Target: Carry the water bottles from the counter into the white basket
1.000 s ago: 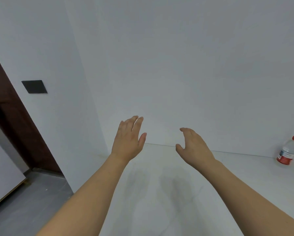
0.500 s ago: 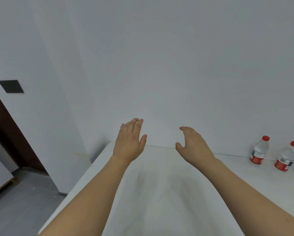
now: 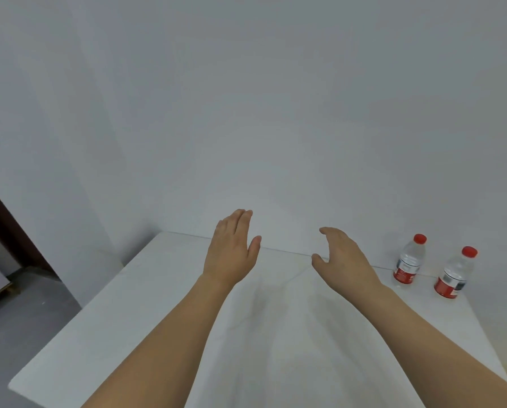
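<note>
Both bare forearms reach out over the white counter (image 3: 146, 304). The left hand (image 3: 231, 251) is flat with fingers together, the right hand (image 3: 342, 256) loosely cupped — both hold nothing. Two red-capped water bottles (image 3: 409, 260) (image 3: 455, 273) stand upright at the counter's far right corner, near the wall.

Two small water bottles stand upright on the white counter (image 3: 134, 325), at its far right end close to the wall. Each is clear plastic with a red screw cap and a red-and-white label band around its lower body. The left bottle (image 3: 409, 259) sits further back, nearest the wall. The right bottle (image 3: 455, 272) stands just beside it, slightly nearer the camera, near the counter's right edge. The two do not touch.
</note>
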